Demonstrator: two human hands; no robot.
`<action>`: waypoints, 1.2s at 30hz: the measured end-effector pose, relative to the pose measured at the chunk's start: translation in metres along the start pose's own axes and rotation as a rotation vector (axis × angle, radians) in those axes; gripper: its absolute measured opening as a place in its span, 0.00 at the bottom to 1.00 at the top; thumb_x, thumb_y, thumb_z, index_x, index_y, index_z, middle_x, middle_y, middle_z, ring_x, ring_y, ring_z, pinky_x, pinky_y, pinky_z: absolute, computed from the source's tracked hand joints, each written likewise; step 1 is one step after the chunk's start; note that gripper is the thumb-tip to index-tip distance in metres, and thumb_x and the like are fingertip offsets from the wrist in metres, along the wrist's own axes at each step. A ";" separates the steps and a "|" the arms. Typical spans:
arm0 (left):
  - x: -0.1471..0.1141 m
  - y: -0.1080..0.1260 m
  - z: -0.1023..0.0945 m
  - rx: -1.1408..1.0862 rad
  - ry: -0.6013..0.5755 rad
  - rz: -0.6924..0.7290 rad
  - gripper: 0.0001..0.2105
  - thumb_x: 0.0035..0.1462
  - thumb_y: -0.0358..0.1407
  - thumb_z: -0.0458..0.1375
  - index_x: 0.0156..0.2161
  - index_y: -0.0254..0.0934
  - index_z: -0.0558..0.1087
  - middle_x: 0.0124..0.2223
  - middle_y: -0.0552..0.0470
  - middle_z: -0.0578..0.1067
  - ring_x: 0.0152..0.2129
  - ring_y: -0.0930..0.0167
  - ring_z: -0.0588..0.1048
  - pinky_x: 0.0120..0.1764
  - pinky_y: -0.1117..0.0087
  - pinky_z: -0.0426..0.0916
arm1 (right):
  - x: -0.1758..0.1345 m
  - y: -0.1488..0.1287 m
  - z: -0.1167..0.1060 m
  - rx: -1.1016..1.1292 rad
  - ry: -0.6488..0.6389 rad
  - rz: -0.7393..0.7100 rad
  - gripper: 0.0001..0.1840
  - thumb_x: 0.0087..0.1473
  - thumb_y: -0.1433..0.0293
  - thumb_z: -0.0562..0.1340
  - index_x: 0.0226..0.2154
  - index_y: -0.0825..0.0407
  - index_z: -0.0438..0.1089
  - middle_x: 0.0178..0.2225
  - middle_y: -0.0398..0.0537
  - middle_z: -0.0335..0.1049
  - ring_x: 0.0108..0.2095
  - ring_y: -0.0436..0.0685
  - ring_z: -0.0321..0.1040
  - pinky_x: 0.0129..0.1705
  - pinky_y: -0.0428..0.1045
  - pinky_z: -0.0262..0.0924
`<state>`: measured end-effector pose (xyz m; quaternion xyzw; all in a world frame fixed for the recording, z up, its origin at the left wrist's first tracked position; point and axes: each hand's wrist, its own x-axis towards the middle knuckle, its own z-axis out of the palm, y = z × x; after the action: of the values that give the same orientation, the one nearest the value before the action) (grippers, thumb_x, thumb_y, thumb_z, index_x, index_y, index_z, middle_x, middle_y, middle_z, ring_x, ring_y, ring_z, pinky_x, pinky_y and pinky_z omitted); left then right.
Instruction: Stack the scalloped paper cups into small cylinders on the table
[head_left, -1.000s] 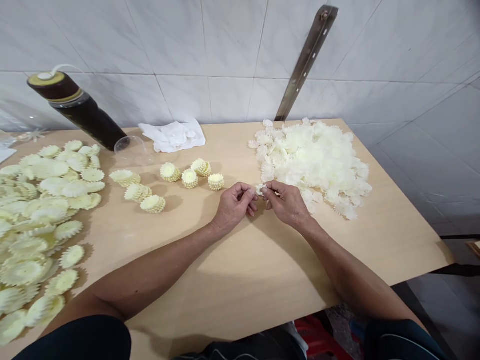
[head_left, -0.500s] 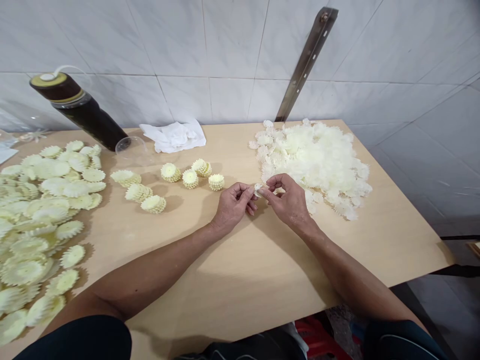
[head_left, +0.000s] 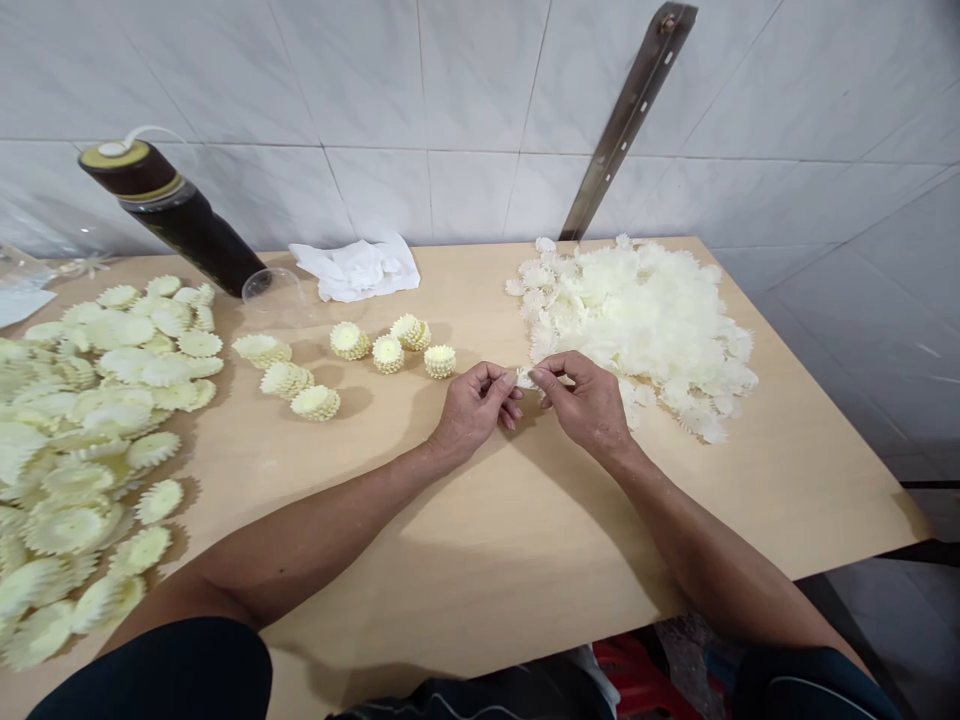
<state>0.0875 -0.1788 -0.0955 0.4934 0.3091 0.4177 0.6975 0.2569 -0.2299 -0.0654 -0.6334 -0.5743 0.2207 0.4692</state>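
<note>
Thumb and fingers of my left hand (head_left: pixel 480 405) pinch a small pale petal piece (head_left: pixel 525 377) with a jagged edge. My right hand (head_left: pixel 586 400) grips the same piece from the other side, so it sits between both sets of fingertips just above the table. Its exact shape is partly hidden by the fingers. Just beyond my right hand lies a heap of thin, translucent white petal pieces (head_left: pixel 645 320). To the left of my left hand stand several small pale-yellow stacks of toothed pieces (head_left: pixel 439 361).
A large pile of pale-yellow toothed discs (head_left: pixel 82 450) covers the table's left side. Near the wall are a dark bottle (head_left: pixel 195 230), a clear plastic lid (head_left: pixel 274 290) and crumpled white tissue (head_left: pixel 360 268). A metal bracket (head_left: pixel 630 120) rises against the tiled wall.
The whole view has shifted slightly, so things appear a little further right. Both hands stay together on the small petal piece, with slight movement of the fingers.
</note>
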 end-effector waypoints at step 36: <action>-0.002 0.007 0.000 0.016 -0.060 -0.050 0.23 0.56 0.55 0.72 0.34 0.33 0.77 0.24 0.51 0.78 0.18 0.73 0.75 0.23 0.73 0.72 | -0.002 -0.014 -0.021 -0.330 -0.159 -0.203 0.13 0.65 0.57 0.68 0.44 0.49 0.80 0.38 0.48 0.80 0.29 0.53 0.71 0.34 0.50 0.65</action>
<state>0.0843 -0.1790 -0.0887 0.5033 0.3036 0.3828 0.7127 0.2660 -0.2398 -0.0442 -0.6212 -0.6986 0.1247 0.3323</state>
